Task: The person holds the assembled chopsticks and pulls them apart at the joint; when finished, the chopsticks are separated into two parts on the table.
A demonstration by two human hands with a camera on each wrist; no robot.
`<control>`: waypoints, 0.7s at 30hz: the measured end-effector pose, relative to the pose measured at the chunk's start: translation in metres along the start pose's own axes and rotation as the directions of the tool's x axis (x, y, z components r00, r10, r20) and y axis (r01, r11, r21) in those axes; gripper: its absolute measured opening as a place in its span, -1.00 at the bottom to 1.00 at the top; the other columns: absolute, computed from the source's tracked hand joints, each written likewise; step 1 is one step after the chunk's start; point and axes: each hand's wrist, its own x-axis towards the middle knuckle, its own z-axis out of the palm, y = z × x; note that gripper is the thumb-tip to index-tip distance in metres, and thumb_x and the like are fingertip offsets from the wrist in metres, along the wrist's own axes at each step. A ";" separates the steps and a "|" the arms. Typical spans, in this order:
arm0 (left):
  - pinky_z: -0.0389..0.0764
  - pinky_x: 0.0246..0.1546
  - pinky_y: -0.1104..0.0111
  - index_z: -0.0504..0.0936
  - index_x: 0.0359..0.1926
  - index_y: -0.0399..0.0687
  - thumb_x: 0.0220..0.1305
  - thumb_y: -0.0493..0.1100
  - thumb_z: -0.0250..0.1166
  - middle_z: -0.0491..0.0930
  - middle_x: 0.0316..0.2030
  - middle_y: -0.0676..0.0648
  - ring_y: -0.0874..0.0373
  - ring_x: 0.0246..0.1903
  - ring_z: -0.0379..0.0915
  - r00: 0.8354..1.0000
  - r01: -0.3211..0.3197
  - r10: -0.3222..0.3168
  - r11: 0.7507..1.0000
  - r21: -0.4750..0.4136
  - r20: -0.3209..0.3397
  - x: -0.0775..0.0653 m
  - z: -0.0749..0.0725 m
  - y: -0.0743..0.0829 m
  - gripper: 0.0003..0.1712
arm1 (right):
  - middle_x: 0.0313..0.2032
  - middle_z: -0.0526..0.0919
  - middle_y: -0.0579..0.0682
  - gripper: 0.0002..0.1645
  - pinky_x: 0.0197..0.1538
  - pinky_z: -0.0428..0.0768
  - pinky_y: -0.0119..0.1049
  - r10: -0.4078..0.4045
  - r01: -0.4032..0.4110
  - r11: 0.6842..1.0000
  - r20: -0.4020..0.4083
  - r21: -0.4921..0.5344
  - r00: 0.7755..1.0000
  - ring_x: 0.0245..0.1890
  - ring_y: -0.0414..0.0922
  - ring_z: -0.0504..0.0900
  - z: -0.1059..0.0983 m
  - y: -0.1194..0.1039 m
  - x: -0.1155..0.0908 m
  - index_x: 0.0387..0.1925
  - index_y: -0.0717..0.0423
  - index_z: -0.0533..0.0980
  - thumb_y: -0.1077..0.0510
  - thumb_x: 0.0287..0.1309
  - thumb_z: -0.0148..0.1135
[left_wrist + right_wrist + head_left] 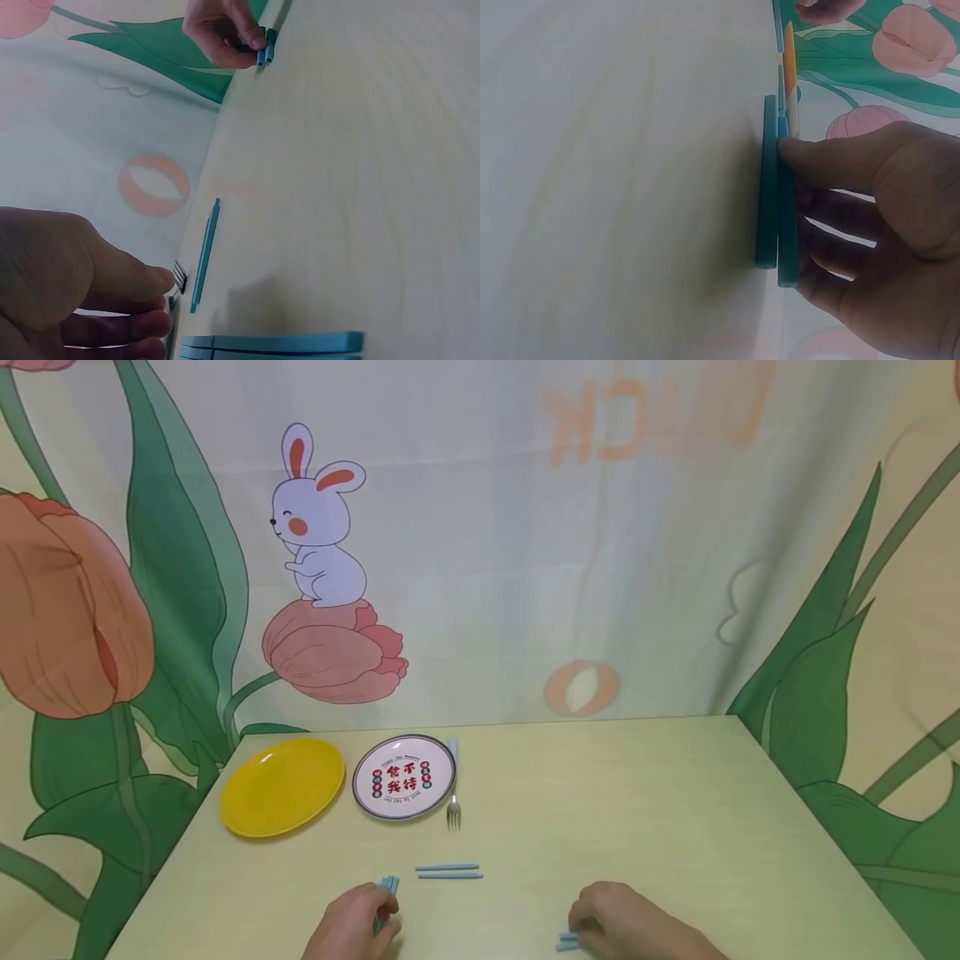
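In the head view, my left hand [356, 922] curves above a bundle of blue chopsticks [390, 883], seen through the space between thumb and fingers. The left wrist view shows these chopsticks [285, 343] along the bottom edge, with the left thumb apart from them. My right hand [626, 920] pinches light-blue chopsticks [568, 941] low over the table. Its thumb [817, 157] presses one stick [787, 217]; another stick [768, 187] lies alongside. A pair of blue chopsticks [448, 876] rests on the table between the hands, farther back.
A yellow plate [281, 789] sits at the back left of the table [637, 810]. Beside it is a white plate [382, 806] with red characters, and a fork [453, 814] sticks out along its right side. A printed curtain [480, 568] hangs behind.
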 end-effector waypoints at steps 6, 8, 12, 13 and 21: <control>0.45 -0.34 0.31 0.61 -0.40 -0.02 0.08 -0.14 0.46 0.46 -0.50 0.05 0.16 -0.46 0.32 0.989 0.110 -0.110 0.994 0.010 0.096 -0.003 0.006 -0.003 -0.84 | -0.44 0.53 -0.41 -0.92 -0.30 0.48 -0.49 0.020 -0.020 1.000 0.021 0.005 1.000 -0.42 -0.46 0.40 0.001 -0.002 0.001 -0.37 -0.07 0.69 0.14 0.17 0.30; 0.45 -0.33 0.31 0.61 -0.38 -0.04 0.09 -0.13 0.45 0.45 -0.48 0.04 0.15 -0.45 0.33 0.982 0.144 -0.144 0.990 0.010 0.126 -0.004 0.008 -0.004 -0.83 | -0.43 0.54 -0.41 -0.92 -0.29 0.49 -0.48 0.029 -0.030 1.000 0.029 0.009 0.999 -0.41 -0.46 0.41 0.001 -0.002 0.001 -0.36 -0.06 0.69 0.13 0.18 0.30; 0.44 -0.32 0.32 0.60 -0.36 -0.05 0.11 -0.13 0.44 0.44 -0.47 0.03 0.14 -0.44 0.33 0.964 0.210 -0.211 0.977 0.024 0.159 -0.005 0.014 -0.007 -0.83 | -0.43 0.54 -0.41 -0.93 -0.28 0.50 -0.47 0.036 -0.037 0.999 0.035 0.006 0.999 -0.41 -0.46 0.41 0.002 -0.002 0.001 -0.35 -0.07 0.69 0.11 0.18 0.30; 0.44 -0.32 0.32 0.59 -0.37 -0.05 0.11 -0.13 0.44 0.43 -0.48 0.02 0.14 -0.44 0.32 0.963 0.216 -0.219 0.976 0.034 0.159 -0.005 0.016 -0.008 -0.82 | -0.43 0.54 -0.41 -0.93 -0.28 0.50 -0.48 0.034 -0.034 0.999 0.033 0.004 0.999 -0.41 -0.46 0.41 0.002 -0.002 0.001 -0.35 -0.07 0.69 0.11 0.19 0.30; 0.45 -0.30 0.31 0.58 -0.37 -0.06 0.09 -0.13 0.44 0.42 -0.48 0.00 0.13 -0.45 0.32 0.954 0.250 -0.257 0.966 0.063 0.155 -0.003 0.028 -0.021 -0.81 | -0.43 0.53 -0.41 -0.92 -0.29 0.48 -0.49 0.026 -0.026 1.000 0.031 0.004 0.999 -0.42 -0.46 0.39 0.002 -0.002 0.001 -0.36 -0.06 0.69 0.14 0.19 0.28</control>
